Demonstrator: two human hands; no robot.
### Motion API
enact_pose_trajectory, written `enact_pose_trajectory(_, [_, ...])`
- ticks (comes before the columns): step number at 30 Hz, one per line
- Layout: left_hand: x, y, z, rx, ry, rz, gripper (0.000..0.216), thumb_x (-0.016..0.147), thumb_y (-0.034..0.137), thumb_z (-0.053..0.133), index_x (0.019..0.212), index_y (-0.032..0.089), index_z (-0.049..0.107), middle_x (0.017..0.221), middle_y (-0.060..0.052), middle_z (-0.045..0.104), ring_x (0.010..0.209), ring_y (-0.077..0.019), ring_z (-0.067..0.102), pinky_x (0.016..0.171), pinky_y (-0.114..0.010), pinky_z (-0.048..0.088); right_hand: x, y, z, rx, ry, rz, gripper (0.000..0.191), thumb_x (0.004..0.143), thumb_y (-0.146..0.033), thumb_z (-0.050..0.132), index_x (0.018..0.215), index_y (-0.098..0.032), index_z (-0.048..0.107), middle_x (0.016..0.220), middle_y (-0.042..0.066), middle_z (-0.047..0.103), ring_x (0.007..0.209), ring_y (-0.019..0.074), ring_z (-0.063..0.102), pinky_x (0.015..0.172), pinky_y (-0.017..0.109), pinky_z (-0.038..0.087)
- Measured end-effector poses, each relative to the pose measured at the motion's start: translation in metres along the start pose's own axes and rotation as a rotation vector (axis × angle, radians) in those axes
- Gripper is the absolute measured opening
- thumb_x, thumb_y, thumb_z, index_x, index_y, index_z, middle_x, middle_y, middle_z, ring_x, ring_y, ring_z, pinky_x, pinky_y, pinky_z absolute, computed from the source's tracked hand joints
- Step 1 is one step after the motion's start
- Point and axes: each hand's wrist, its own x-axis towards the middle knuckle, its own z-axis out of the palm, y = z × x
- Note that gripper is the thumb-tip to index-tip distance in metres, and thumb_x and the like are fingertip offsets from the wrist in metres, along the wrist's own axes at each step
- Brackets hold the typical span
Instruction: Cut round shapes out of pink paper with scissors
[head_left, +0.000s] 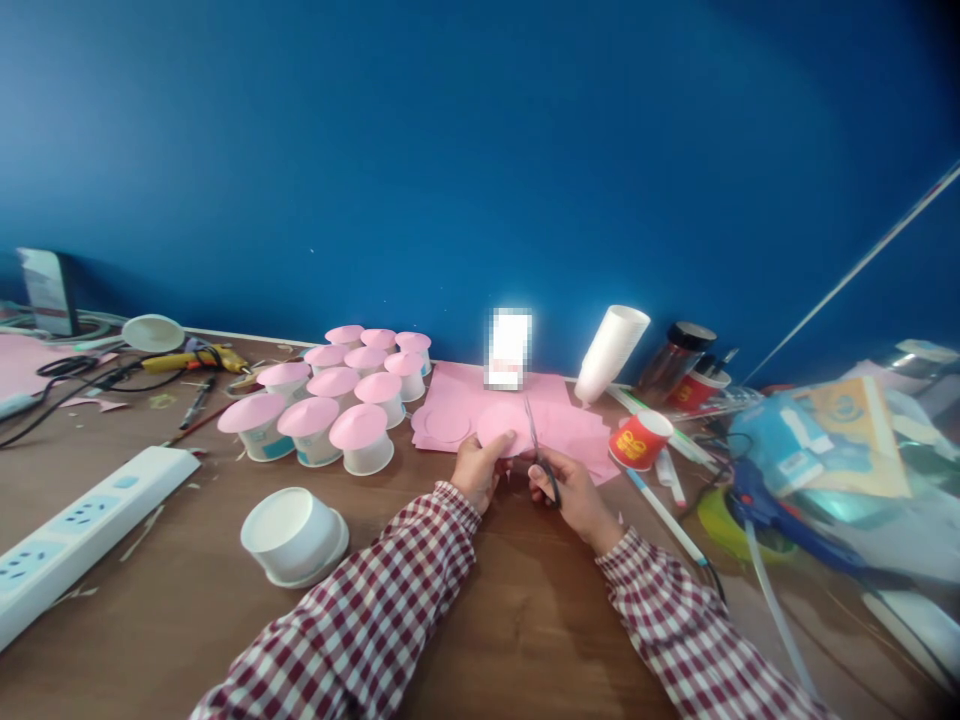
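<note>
My left hand [478,468] pinches the edge of a round pink paper piece [501,422] held just above the wooden table [517,610]. My right hand [568,487] grips black-handled scissors [538,450], whose blades point up into the right side of that paper. Both sleeves are red-and-white check. More pink paper sheets [547,400] lie flat behind my hands. To the left stand several upturned white cups capped with pink paper discs [339,400].
An upturned white bowl [294,537] sits front left, a white power strip [82,525] at the far left. A stack of white cups [609,352], a red paper cup [639,440], pens and plastic bags crowd the right. A blue wall rises behind.
</note>
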Motion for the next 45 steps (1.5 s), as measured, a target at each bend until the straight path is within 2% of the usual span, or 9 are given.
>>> enact_pose_trajectory(13, [0.0, 0.0006, 0.0011, 0.003, 0.004, -0.01, 0.036, 0.057, 0.025, 0.077, 0.085, 0.009, 0.062, 0.073, -0.007, 0.065, 0.057, -0.0129, 0.06, 0.044, -0.02, 0.04, -0.0007, -0.0038, 0.0002, -0.043, 0.002, -0.008, 0.036, 0.077, -0.048, 0.061, 0.092, -0.015, 0.06, 0.061, -0.003, 0.053, 0.052, 0.0104, 0.05, 0.048, 0.023, 0.041])
enact_pose_trajectory(26, [-0.0015, 0.0013, 0.0017, -0.011, -0.005, -0.006, 0.033, 0.056, 0.025, 0.078, 0.08, 0.009, 0.061, 0.066, -0.004, 0.062, 0.048, -0.0075, 0.052, 0.042, -0.018, 0.039, -0.0004, -0.0031, -0.0009, -0.077, 0.005, -0.014, 0.035, 0.078, -0.048, 0.06, 0.091, -0.015, 0.061, 0.059, -0.003, 0.051, 0.051, 0.0103, 0.049, 0.048, 0.023, 0.04])
enact_pose_trajectory(34, [-0.004, 0.0032, 0.0027, 0.004, -0.036, -0.016, 0.031, 0.059, 0.025, 0.076, 0.082, 0.009, 0.062, 0.069, -0.008, 0.065, 0.058, -0.0137, 0.061, 0.043, -0.019, 0.039, -0.0009, -0.0013, -0.0015, -0.098, 0.008, -0.027, 0.035, 0.079, -0.048, 0.059, 0.092, -0.016, 0.061, 0.06, -0.003, 0.051, 0.052, 0.0107, 0.049, 0.049, 0.023, 0.04])
enact_pose_trajectory(45, [-0.0035, 0.0025, 0.0015, -0.01, -0.046, -0.016, 0.03, 0.058, 0.024, 0.077, 0.08, 0.009, 0.063, 0.068, -0.005, 0.064, 0.053, -0.0101, 0.057, 0.043, -0.019, 0.039, -0.0013, -0.0021, -0.0014, -0.1, 0.02, -0.038, 0.035, 0.079, -0.047, 0.06, 0.093, -0.015, 0.061, 0.059, -0.003, 0.051, 0.05, 0.0093, 0.049, 0.047, 0.022, 0.04])
